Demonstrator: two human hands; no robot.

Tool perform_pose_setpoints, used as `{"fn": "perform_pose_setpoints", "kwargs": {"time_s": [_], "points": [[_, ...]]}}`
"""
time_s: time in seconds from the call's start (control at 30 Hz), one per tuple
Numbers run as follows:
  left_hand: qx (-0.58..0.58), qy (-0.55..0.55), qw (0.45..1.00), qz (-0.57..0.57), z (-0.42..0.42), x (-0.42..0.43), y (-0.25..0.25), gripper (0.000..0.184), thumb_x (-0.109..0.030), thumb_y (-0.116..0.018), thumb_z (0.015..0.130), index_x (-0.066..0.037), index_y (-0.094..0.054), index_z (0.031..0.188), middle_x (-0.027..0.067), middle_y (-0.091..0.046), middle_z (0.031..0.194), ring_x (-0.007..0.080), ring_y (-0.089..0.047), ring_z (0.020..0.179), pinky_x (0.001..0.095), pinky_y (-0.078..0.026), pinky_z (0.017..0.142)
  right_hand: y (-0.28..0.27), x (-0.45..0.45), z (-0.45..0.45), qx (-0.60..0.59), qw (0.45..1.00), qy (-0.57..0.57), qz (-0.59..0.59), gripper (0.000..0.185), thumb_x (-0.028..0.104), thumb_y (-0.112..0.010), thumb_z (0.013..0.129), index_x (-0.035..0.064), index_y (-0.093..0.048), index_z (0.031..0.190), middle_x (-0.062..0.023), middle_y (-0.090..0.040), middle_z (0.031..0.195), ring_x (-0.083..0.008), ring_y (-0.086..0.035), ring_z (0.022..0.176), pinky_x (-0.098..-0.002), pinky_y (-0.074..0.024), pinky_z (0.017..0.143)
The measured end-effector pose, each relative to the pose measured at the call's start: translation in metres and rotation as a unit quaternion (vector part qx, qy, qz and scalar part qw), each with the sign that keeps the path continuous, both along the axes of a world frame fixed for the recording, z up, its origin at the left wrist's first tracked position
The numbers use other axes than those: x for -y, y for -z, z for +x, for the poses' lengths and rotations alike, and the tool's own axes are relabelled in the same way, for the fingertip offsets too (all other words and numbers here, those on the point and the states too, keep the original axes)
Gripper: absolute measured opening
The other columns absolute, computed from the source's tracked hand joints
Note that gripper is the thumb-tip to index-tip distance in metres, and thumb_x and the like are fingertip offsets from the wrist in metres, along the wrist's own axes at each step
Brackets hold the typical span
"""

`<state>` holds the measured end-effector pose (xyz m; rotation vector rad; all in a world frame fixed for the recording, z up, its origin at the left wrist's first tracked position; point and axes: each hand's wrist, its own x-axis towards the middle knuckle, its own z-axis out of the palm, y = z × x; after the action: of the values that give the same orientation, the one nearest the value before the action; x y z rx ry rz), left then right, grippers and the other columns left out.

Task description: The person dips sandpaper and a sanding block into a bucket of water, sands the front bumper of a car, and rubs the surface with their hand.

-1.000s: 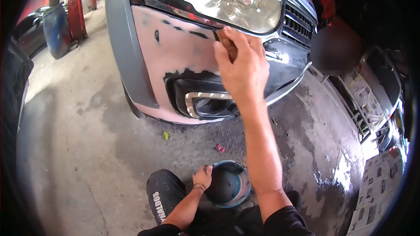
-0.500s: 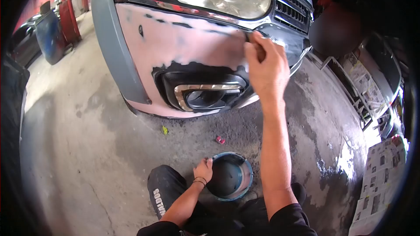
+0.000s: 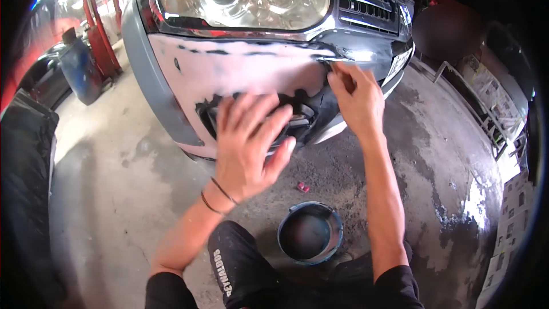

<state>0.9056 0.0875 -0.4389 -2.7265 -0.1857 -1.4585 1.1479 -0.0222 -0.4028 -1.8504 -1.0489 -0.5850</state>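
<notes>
A car bumper (image 3: 229, 68) with a pinkish sanded area and dark patches spans the upper middle, under a headlight (image 3: 246, 0). My left hand (image 3: 249, 137), fingers spread and slightly blurred, is in front of the fog light opening, holding nothing; whether it touches the bumper I cannot tell. My right hand (image 3: 359, 94) is curled at the bumper's dark part, right of the pink area. In the earlier views it holds a brown block; now its fingers largely hide that piece. A round bucket (image 3: 333, 240) with dark contents stands on the floor between my legs.
A blue barrel (image 3: 81, 74) stands beside red posts (image 3: 103, 51) at the upper left. A black panel (image 3: 26, 154) is at the left edge. Metal racks and newspaper-covered parts (image 3: 512, 217) line the right side. A small red object (image 3: 302, 187) lies on the concrete floor (image 3: 126, 194).
My left hand has let go of the bucket rim and risen to the bumper. My right hand has moved right along the bumper. The view has shifted, showing a license plate.
</notes>
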Motion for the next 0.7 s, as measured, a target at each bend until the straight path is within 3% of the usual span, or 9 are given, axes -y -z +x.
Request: {"fn": "perform_pose_setpoints", "kwargs": {"time_s": [0.07,0.17,0.3,0.37,0.5,0.6,0.7], "points": [[-0.011,-0.093,0.992,0.089,0.010,-0.023,-0.037,0.056,-0.052,-0.066,0.103,-0.023,-0.069,0.150,0.0194,-0.047,0.169,0.0475,-0.036,0.158,0.0704,-0.021,0.127,0.033,0.029,0.004,-0.039,0.998,-0.045,-0.030,0.036,0.029,-0.082,0.094,0.0126,-0.080,0.126,-0.0160,-0.076,0.107,-0.0340,-0.074,0.101,-0.0453,-0.0588,0.089],[-0.079,-0.145,0.970,0.179,0.032,-0.066,-0.068,0.059,-0.063,-0.062,0.102,-0.037,-0.065,0.155,0.0149,-0.027,0.182,0.0456,-0.020,0.167,0.0760,-0.011,0.129,0.099,0.088,-0.017,-0.042,0.991,-0.056,-0.114,0.037,0.028,-0.082,0.093,0.0136,-0.079,0.127,-0.0169,-0.075,0.113,-0.0361,-0.074,0.102,-0.0464,-0.0594,0.090],[-0.146,-0.093,0.951,0.255,0.075,-0.089,-0.081,0.063,-0.071,-0.059,0.100,-0.042,-0.063,0.156,0.0107,-0.022,0.184,0.0412,-0.015,0.170,0.0786,-0.006,0.129,0.180,0.139,-0.027,-0.090,0.979,-0.059,-0.173,0.036,0.031,-0.082,0.092,0.0175,-0.080,0.125,-0.0166,-0.075,0.112,-0.0393,-0.073,0.103,-0.0475,-0.0603,0.089],[-0.154,-0.075,0.945,0.278,0.103,-0.087,-0.084,0.061,-0.071,-0.058,0.101,-0.044,-0.063,0.156,0.0083,-0.021,0.185,0.0403,-0.015,0.170,0.0790,-0.005,0.129,0.193,0.149,-0.031,-0.075,0.949,-0.082,-0.294,0.036,0.037,-0.081,0.092,0.0206,-0.080,0.124,-0.0165,-0.074,0.110,-0.0397,-0.073,0.103,-0.0493,-0.0605,0.089],[-0.153,-0.081,0.939,0.298,0.138,-0.086,-0.090,0.059,-0.074,-0.053,0.102,-0.048,-0.061,0.155,0.0068,-0.021,0.185,0.0389,-0.015,0.170,0.0785,-0.004,0.130,0.211,0.153,-0.042,-0.121,0.913,-0.113,-0.372,0.038,0.041,-0.080,0.091,0.0235,-0.079,0.124,-0.0159,-0.073,0.109,-0.0374,-0.073,0.107,-0.0512,-0.0602,0.093],[-0.138,-0.068,0.940,0.305,0.130,-0.093,-0.087,0.059,-0.075,-0.051,0.103,-0.050,-0.060,0.156,0.0062,-0.021,0.185,0.0380,-0.014,0.170,0.0775,-0.004,0.130,0.244,0.161,-0.039,-0.112,0.887,-0.124,-0.430,0.038,0.042,-0.080,0.091,0.0242,-0.080,0.125,-0.0133,-0.075,0.110,-0.0353,-0.073,0.109,-0.0501,-0.0610,0.093],[-0.143,-0.070,0.943,0.292,0.105,-0.099,-0.086,0.059,-0.075,-0.053,0.102,-0.049,-0.061,0.155,0.0067,-0.023,0.184,0.0382,-0.015,0.170,0.0780,-0.003,0.130,0.244,0.162,-0.037,-0.111,0.868,-0.129,-0.466,0.040,0.043,-0.080,0.091,0.0241,-0.080,0.127,-0.0095,-0.078,0.112,-0.0315,-0.074,0.111,-0.0484,-0.0614,0.094]]}}
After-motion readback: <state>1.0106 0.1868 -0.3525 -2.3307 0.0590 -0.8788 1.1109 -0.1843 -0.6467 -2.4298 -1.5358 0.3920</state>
